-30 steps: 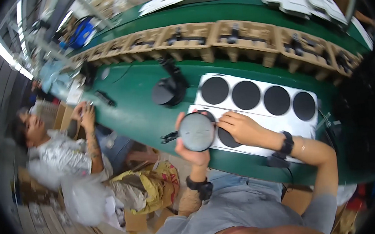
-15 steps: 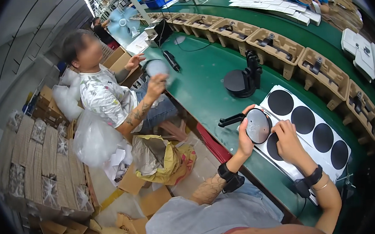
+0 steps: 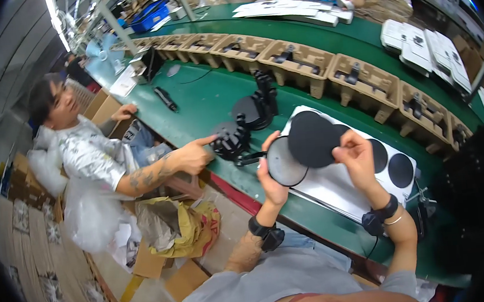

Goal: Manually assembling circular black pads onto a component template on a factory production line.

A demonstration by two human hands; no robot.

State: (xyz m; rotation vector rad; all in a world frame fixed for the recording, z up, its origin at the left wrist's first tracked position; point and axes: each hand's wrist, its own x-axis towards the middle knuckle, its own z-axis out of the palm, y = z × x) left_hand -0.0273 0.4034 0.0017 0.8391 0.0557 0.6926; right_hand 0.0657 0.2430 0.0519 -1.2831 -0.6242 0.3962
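Observation:
My left hand (image 3: 272, 186) is closed around a round base (image 3: 280, 165) with a grey face and a dark rim, from which a short black arm (image 3: 249, 159) sticks out to the left. Between the fingertips of my right hand (image 3: 358, 161) is a thin black round pad (image 3: 312, 139). That pad hangs over the right part of the grey face; whether the two touch, I cannot tell. Beneath my hands lies a white sheet (image 3: 329, 198) bearing more black pads (image 3: 400, 170).
Left of my hands stand two black stands with round bases, one farther (image 3: 248, 113) and one nearer (image 3: 231, 140). A co-worker's hand (image 3: 195, 155) points at the nearer one. Brown moulded trays (image 3: 363, 88) line the table's far side. A black screwdriver-like tool (image 3: 165, 98) lies farther left.
My right hand has brought a black pad up over the grey face. The co-worker's hand has come to the table, where a second black stand now sits. The view has shifted right.

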